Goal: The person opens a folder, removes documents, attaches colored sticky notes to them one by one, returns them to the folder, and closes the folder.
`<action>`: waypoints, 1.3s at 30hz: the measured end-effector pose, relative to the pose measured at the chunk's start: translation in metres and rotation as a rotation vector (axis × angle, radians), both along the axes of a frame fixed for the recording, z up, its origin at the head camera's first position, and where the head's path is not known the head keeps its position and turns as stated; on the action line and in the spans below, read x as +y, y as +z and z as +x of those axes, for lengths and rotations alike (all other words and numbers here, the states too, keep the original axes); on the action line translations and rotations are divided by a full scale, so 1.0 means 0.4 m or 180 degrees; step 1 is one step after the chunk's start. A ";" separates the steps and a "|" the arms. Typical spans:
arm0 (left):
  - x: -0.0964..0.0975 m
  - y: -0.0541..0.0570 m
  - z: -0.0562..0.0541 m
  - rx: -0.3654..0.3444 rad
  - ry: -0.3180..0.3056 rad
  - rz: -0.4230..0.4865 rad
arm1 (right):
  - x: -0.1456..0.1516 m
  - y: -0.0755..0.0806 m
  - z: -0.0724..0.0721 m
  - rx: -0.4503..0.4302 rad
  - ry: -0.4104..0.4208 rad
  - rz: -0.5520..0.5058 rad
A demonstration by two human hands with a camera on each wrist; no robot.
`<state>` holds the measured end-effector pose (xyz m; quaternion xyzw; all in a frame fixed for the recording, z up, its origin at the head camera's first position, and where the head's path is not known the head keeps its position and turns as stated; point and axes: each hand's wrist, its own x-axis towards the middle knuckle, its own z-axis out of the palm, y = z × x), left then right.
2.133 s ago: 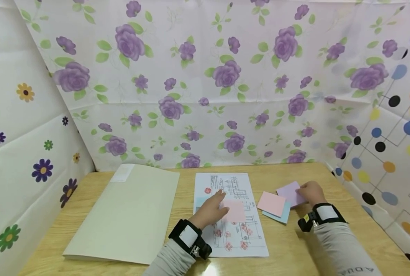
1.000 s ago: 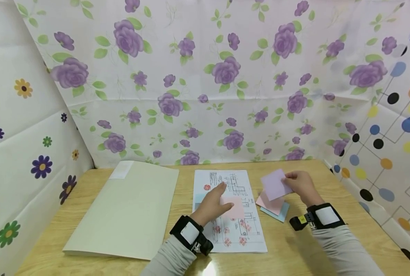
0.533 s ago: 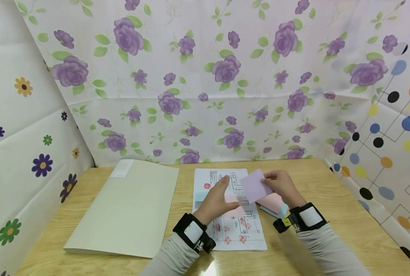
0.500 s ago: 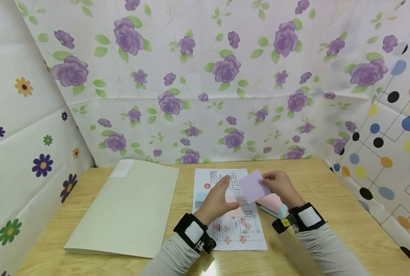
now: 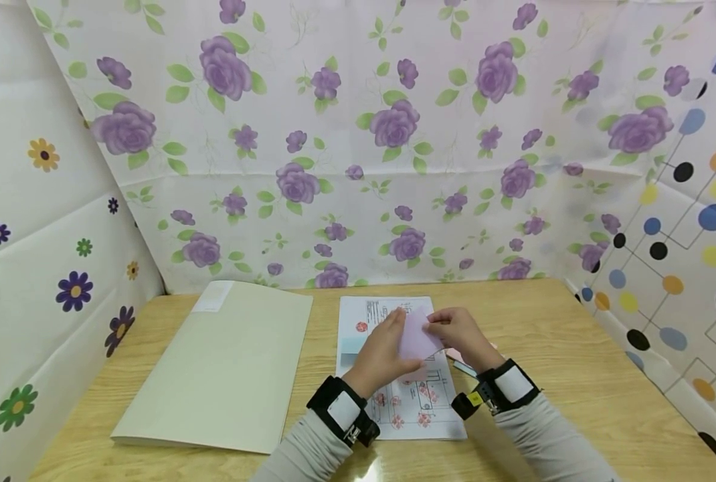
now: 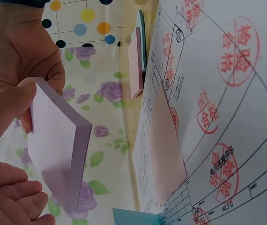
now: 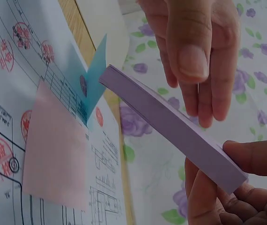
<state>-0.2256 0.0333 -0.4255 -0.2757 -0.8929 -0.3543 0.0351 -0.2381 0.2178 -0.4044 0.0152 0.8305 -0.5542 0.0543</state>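
Observation:
In the head view a lilac sticky-note pad [image 5: 418, 340] is held above a printed drawing sheet [image 5: 397, 428]. My right hand [image 5: 462, 338] pinches the pad's right edge between thumb and fingers, as the right wrist view shows. My left hand [image 5: 381, 353] is spread around the pad's left side, thumb apart from the fingers. In the right wrist view the left thumb and fingers lie beyond the lilac pad [image 7: 171, 124], not gripping it. A pink sticky note [image 7: 56, 150] lies on the sheet beside a blue sticky note [image 7: 96, 82], whose free part lifts off the paper.
A pink pad [image 6: 136, 65] and a blue pad [image 6: 142, 40] lie right of the sheet, partly hidden by my right hand in the head view. A large cream folder [image 5: 225, 375] lies on the left of the wooden table. Patterned cloths enclose the table.
My right hand has picked the lilac pad off the table and carried it left over the sheet. My left hand has shifted slightly right, and the two hands now meet around the pad.

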 end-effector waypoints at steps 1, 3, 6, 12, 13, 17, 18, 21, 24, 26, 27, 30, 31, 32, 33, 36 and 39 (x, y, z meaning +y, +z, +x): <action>0.000 -0.002 -0.001 0.0023 0.0008 -0.0032 | -0.004 -0.003 0.000 -0.0010 0.0015 -0.0028; 0.000 -0.007 -0.003 0.0057 0.0023 -0.0088 | -0.011 -0.010 -0.002 -0.0032 0.0006 -0.0094; 0.000 -0.014 -0.004 0.0066 0.0043 -0.0126 | -0.020 -0.015 -0.003 -0.0020 0.0021 -0.0131; -0.004 -0.025 -0.003 0.0028 0.0088 -0.0197 | -0.030 -0.025 -0.002 -0.0067 0.0050 -0.0130; -0.004 -0.025 -0.003 0.0018 0.0092 -0.0211 | -0.030 -0.027 -0.001 -0.0074 0.0064 -0.0124; -0.009 -0.028 -0.003 -0.0074 0.0063 -0.0195 | -0.029 -0.034 0.001 -0.0091 0.0110 -0.0143; -0.011 -0.029 -0.003 -0.0102 0.0039 -0.0172 | -0.029 -0.036 0.001 -0.0096 0.0133 -0.0161; -0.016 -0.033 -0.004 -0.0177 -0.0022 -0.0132 | -0.029 -0.041 0.003 -0.0116 0.0166 -0.0191; -0.019 -0.035 -0.005 -0.0231 -0.0070 -0.0131 | -0.029 -0.046 0.004 -0.0143 0.0165 -0.0181; -0.021 -0.034 -0.005 -0.0264 -0.0092 -0.0140 | -0.029 -0.049 0.003 -0.0156 0.0145 -0.0165; -0.022 -0.033 -0.005 -0.0275 -0.0104 -0.0156 | -0.029 -0.050 0.003 -0.0154 0.0153 -0.0171; -0.025 -0.029 -0.006 -0.0258 -0.0140 -0.0219 | -0.028 -0.054 0.001 -0.0157 0.0160 -0.0201; -0.027 -0.028 -0.006 -0.0240 -0.0150 -0.0248 | -0.027 -0.055 0.000 -0.0154 0.0169 -0.0212; -0.028 -0.026 -0.005 -0.0218 -0.0165 -0.0289 | -0.026 -0.056 -0.001 -0.0150 0.0179 -0.0223; -0.030 -0.025 -0.006 -0.0191 -0.0179 -0.0330 | -0.025 -0.056 -0.001 -0.0148 0.0187 -0.0229; -0.035 -0.022 -0.004 -0.0156 -0.0235 -0.0419 | -0.021 -0.057 -0.002 -0.0147 0.0219 -0.0249; -0.038 -0.019 -0.003 -0.0115 -0.0295 -0.0523 | -0.017 -0.058 -0.002 -0.0149 0.0229 -0.0259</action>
